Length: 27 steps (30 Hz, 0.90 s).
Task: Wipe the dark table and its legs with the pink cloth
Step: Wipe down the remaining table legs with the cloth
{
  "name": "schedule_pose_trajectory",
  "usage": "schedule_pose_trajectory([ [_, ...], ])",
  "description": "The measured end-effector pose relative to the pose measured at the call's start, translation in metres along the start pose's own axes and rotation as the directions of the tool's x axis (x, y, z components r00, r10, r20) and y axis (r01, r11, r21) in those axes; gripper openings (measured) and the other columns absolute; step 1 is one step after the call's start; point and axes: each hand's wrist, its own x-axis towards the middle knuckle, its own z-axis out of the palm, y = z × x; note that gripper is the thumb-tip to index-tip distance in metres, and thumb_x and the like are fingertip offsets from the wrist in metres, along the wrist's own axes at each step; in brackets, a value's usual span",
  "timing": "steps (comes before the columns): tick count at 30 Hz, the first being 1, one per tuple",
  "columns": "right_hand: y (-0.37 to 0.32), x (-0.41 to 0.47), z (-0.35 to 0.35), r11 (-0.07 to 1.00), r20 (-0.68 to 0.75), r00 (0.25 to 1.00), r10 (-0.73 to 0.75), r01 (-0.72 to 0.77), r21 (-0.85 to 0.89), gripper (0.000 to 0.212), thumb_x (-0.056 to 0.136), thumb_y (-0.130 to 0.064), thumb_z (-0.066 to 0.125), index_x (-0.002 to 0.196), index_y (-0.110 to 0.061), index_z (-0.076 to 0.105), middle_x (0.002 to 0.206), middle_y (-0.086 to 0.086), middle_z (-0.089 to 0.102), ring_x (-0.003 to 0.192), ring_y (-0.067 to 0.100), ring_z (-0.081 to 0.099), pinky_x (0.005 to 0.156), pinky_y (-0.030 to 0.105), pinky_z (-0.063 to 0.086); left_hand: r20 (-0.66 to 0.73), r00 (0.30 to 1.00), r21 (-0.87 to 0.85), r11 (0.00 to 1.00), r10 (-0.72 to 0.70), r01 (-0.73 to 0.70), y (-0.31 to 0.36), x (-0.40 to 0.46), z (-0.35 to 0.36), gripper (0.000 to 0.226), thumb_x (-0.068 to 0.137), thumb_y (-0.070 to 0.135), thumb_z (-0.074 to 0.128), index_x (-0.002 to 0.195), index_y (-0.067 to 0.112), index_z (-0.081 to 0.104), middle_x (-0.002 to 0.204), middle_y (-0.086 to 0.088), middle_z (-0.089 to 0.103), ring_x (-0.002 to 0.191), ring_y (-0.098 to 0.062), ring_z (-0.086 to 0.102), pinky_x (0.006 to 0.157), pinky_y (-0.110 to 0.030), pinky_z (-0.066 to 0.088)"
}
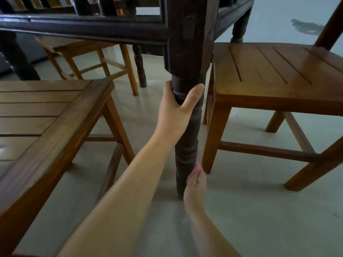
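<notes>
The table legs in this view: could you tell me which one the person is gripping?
The nearest table leg, between the two chairs; the left hand grips its top.

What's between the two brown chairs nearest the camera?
In the head view, the dark table leg stands between the left chair and right chair, with the left hand gripping it above bare floor.
</notes>
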Motion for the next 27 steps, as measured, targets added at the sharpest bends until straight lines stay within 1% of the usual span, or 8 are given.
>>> schedule_pose_trajectory([
  [4,-0.022,0.013,0.002,0.969,-0.06,0.968,0.245,-0.242,0.057,0.035,0.101,-0.034,0.026,0.116,-0.023,0.056,0.105,0.001,0.06,0.114,0.02,0.055,0.095,0.033,0.04,0.008,1.0,-0.021,1.0,0.017,-0.017,-0.003,0.001,-0.002,0.035,0.084,0.038,0.06,0.105,0.035,0.032,0.087,0.029,0.046,0.071,0.028,0.046,0.062,0.0,0.038],
  [8,-0.136,0.027,-0.004,0.914,-0.059,0.998,-0.033,0.054,0.401,0.027,0.101,-0.022,0.034,0.082,-0.037,0.048,0.069,-0.034,0.059,0.075,-0.021,0.055,0.072,0.002,0.041,0.002,1.0,-0.002,1.0,0.027,-0.027,-0.003,0.002,0.0,0.037,0.084,0.036,0.059,0.108,0.033,0.03,0.088,0.031,0.042,0.072,0.027,0.044,0.064,0.002,0.037],
  [10,-0.147,0.029,0.0,0.888,-0.088,0.978,-0.186,0.206,0.41,0.023,0.102,-0.023,0.033,0.099,-0.037,0.051,0.08,-0.037,0.062,0.082,-0.025,0.054,0.07,0.0,0.042,-0.008,1.0,-0.012,1.0,0.026,-0.027,-0.005,0.002,0.001,0.037,0.084,0.036,0.06,0.108,0.032,0.032,0.091,0.028,0.045,0.079,0.022,0.047,0.069,-0.001,0.038],
  [12,-0.121,0.025,0.006,0.914,-0.14,0.959,-0.247,0.278,0.296,0.034,0.101,-0.033,0.03,0.124,-0.022,0.052,0.115,-0.012,0.064,0.112,-0.005,0.054,0.091,0.015,0.046,-0.01,1.0,-0.009,1.0,0.026,-0.026,-0.004,0.001,0.001,0.037,0.084,0.036,0.059,0.109,0.032,0.033,0.094,0.027,0.047,0.086,0.016,0.046,0.075,-0.005,0.037],
  [18,0.047,0.018,-0.004,0.971,0.126,0.977,0.174,-0.149,-0.185,0.042,0.102,-0.031,0.021,0.142,-0.027,0.032,0.14,-0.001,0.047,0.126,0.013,0.046,0.104,0.035,0.04,-0.02,0.999,0.003,0.999,0.039,-0.039,-0.004,0.0,-0.001,0.037,0.085,0.036,0.059,0.111,0.03,0.033,0.093,0.024,0.047,0.085,0.016,0.044,0.079,-0.011,0.036],
  [22,0.02,0.03,-0.004,0.924,0.064,0.922,0.381,-0.38,-0.036,0.03,0.101,-0.025,0.031,0.118,-0.018,0.055,0.113,0.011,0.06,0.112,0.028,0.055,0.091,0.04,0.046,-0.026,0.998,0.004,0.999,0.055,-0.055,-0.004,0.0,0.0,0.048,0.085,0.038,0.058,0.124,0.02,0.036,0.101,0.015,0.049,0.089,0.004,0.047,0.083,-0.017,0.037],
  [25,-0.08,0.035,-0.005,0.943,-0.025,0.979,0.203,-0.189,0.273,0.02,0.099,-0.024,0.039,0.089,-0.031,0.055,0.081,-0.009,0.056,0.094,0.012,0.059,0.08,0.025,0.042,-0.037,0.998,0.013,0.998,0.06,-0.06,-0.004,0.0,0.0,0.054,0.086,0.035,0.058,0.13,0.013,0.035,0.097,0.015,0.049,0.087,0.011,0.049,0.08,-0.009,0.039],
  [27,-0.132,0.029,-0.007,0.906,-0.049,0.998,-0.036,0.053,0.42,0.019,0.099,-0.027,0.04,0.09,-0.036,0.055,0.095,-0.017,0.061,0.101,0.0,0.056,0.094,0.025,0.039,-0.033,0.998,0.022,0.998,0.061,-0.06,-0.005,0.001,-0.001,0.053,0.087,0.033,0.058,0.129,0.012,0.034,0.088,0.026,0.043,0.072,0.028,0.044,0.066,0.003,0.037],
])
